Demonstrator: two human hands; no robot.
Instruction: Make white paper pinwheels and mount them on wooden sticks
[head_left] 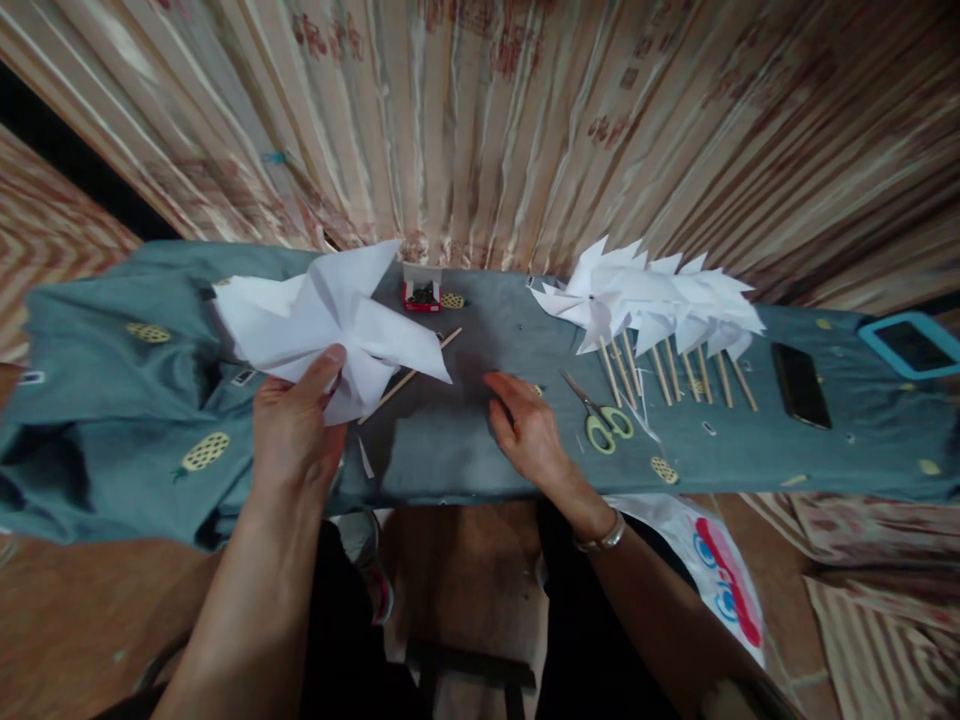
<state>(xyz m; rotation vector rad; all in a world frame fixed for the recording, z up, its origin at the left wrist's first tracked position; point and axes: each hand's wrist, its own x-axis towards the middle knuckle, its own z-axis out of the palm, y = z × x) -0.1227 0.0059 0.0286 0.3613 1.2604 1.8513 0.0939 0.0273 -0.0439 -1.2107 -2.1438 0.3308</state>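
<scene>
A white paper pinwheel point(341, 320) is pinched in my left hand point(300, 410), with the thumb pressed on its front near the lower part. More white paper point(251, 300) lies behind it on the left of the cloth. My right hand point(525, 425) hovers over or rests on the cloth, palm down, fingers slightly bent and nothing seen in them. Between the hands a wooden stick point(409, 378) lies at a slant, partly behind the pinwheel. Green-handled scissors point(602, 420) lie to the right of my right hand. A small red box point(422, 293) holds dark little pieces.
Several finished-looking pinwheels point(660, 295) on sticks lie overlapping at the right. Beyond them are a black phone point(801, 385) and a blue-framed device point(911, 345). Paper scraps point(365, 458) dot the grey-green cloth point(465, 460). A curtain point(480, 130) hangs behind; a white bag point(712, 570) is below.
</scene>
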